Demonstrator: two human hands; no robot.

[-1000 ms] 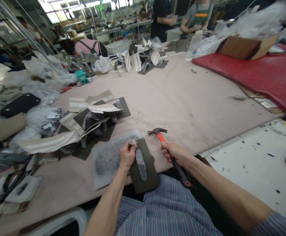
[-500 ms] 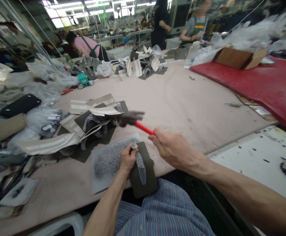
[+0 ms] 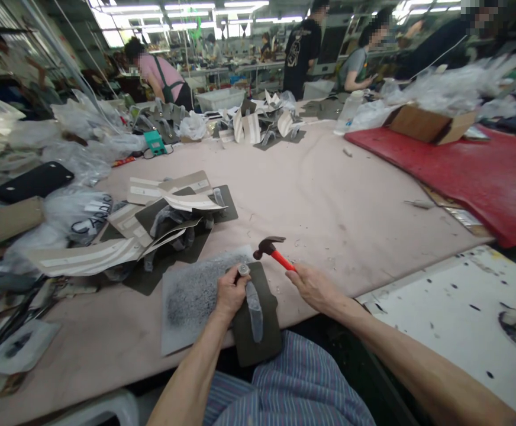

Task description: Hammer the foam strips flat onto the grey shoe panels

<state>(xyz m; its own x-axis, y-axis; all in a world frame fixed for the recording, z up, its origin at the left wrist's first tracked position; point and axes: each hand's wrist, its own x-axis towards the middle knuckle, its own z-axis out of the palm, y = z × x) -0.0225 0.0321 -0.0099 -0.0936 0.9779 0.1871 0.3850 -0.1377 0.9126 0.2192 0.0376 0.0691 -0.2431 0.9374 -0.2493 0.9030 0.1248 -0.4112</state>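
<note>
My left hand is closed around a small metal punch that stands upright on a dark olive leather piece at the near table edge. A grey speckled pad lies under the piece's left side. My right hand grips the orange handle of a hammer. The hammer's black head hangs just right of and slightly above the punch top, apart from it. A pale strip runs down the middle of the leather piece.
A heap of leather and paper pieces lies left of the pad. Plastic bags crowd the left side. A red mat with a cardboard box is at right. Several people work at far tables.
The hammer swung up and left over the punch, blurred half a second ago, then came down to just right of the punch top. My left hand kept holding the punch still.
</note>
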